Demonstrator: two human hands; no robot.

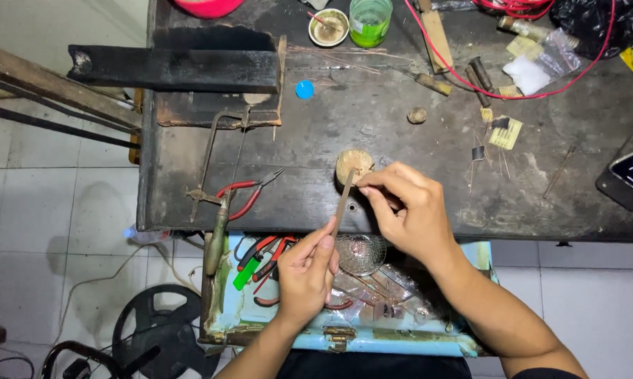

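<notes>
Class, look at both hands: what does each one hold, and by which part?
Left hand pinches a thin flat file at its lower end. Right hand pinches something tiny at the file's upper end; what it is cannot be told.

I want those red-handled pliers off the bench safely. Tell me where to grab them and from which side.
Grip the red-handled pliers by the two curved red handles, coming from the lower left, the bench's near edge. The thin pointed jaws aim up and right, and the handles lie spread beside the saw frame, clear of both hands.

A workbench (401, 140) stood far, with an open toolbox (344, 330) near, below its edge. On the bench, pliers (250, 193) lay left of a wooden peg (354, 165); a phone (632, 175) lay at the right edge, a cup (370, 21) far.
</notes>
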